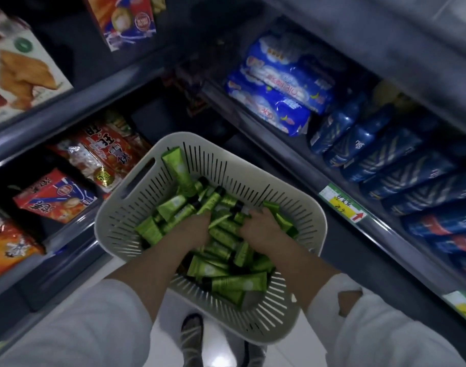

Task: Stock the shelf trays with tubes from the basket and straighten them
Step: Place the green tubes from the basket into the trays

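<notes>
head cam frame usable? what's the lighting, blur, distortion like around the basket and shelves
Head view: dim, bluish light, no hard shadows; basket and green tubes reasonably sharp; upper right shelf and top-left box smeared by blur; wide-angle lens bows the shelf edges; faint bright reflection on the floor.

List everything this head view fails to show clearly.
Head view only:
- Fingertips of the left hand and right hand: buried among the green tubes, so any grip is unclear.
- Bottom of the basket: covered by tubes.
- Price label: writing too small and blurred.
- Blue bottles: labels smeared by blur, row cut off at the right edge.
</notes>
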